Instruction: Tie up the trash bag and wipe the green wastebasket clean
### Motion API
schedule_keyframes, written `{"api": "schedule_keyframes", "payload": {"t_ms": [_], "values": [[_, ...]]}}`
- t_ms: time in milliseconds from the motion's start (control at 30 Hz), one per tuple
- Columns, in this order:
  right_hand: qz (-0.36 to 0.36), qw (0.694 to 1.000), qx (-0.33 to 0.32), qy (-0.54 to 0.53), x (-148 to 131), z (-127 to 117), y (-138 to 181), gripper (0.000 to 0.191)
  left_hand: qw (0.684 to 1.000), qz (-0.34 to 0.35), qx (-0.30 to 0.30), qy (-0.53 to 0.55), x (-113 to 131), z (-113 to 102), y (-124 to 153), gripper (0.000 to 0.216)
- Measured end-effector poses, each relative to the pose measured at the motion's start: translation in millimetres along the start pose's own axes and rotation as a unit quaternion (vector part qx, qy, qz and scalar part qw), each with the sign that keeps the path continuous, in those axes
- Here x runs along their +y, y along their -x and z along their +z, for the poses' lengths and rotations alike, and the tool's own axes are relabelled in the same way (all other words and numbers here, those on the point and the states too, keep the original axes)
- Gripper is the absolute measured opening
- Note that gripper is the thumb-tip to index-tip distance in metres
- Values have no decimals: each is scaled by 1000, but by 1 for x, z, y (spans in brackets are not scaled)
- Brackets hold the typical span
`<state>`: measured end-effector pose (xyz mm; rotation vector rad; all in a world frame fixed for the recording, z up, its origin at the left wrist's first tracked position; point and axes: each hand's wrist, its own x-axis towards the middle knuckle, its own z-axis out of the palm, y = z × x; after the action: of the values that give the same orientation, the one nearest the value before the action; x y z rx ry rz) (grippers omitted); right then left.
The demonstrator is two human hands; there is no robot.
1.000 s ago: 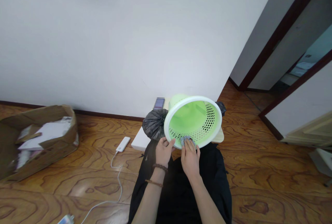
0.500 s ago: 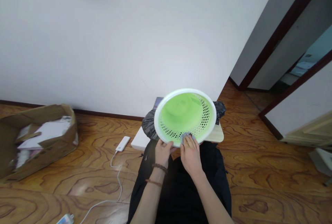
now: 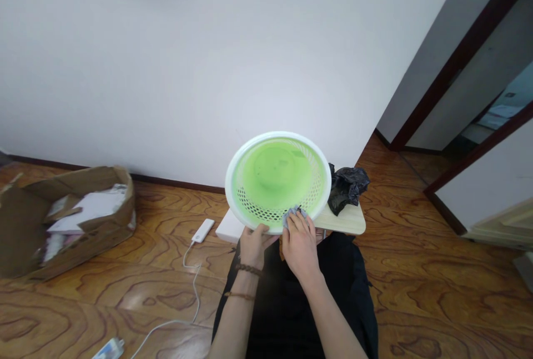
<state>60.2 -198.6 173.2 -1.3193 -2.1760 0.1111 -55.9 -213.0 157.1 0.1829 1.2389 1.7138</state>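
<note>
I hold a light green plastic basket [image 3: 277, 173] with a white rim and perforated wall, its opening turned toward me. My left hand [image 3: 252, 246] grips the near rim from below, fingers wrapped round it. My right hand [image 3: 298, 243] presses a small grey cloth [image 3: 290, 214] against the inside of the lower wall, fingers closed on it. The basket hangs in front of a small light wooden table [image 3: 343, 218], on which a crumpled black plastic bag [image 3: 347, 187] lies.
An open cardboard box [image 3: 66, 220] with papers stands on the wooden floor at left. A white power bank [image 3: 202, 230] with a cable [image 3: 189, 287] lies near my left knee. A white wall is ahead; a doorway [image 3: 478, 115] opens at right.
The basket has swung left and turned its opening more squarely toward me. The black bag, earlier behind the basket's left side, now shows at its right. Both hands stayed on the rim.
</note>
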Motion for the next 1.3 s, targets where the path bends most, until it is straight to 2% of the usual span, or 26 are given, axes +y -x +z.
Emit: {"api": "schedule_keyframes", "payload": {"t_ms": [167,300,467,667,800,900,1000,1133,1300], "values": [[34,999,-3,2,5,12,13,40,999,-36,8,-31,-10,-1,-5,28],[47,998,-21,19,14,14,17,39,998,-40,-3,-38,-16,5,-4,30],[35,998,-18,41,24,7,12,39,996,-43,-65,-44,-21,13,-7,30],[36,997,9,73,45,-13,-2,40,990,-54,-112,-62,-21,46,-18,29],[49,995,15,89,64,-23,-10,40,989,-69,-109,-67,-27,74,-23,31],[62,993,4,98,74,-24,-10,39,988,-92,-93,-79,-36,83,-24,32],[68,992,-11,107,78,-20,-4,38,987,-110,-84,-79,-47,76,-21,32],[57,992,-34,110,77,-13,9,36,985,-129,-89,-70,-58,54,-16,32],[54,990,-56,113,79,-5,24,36,980,-166,-100,-45,-65,34,-9,42]]}}
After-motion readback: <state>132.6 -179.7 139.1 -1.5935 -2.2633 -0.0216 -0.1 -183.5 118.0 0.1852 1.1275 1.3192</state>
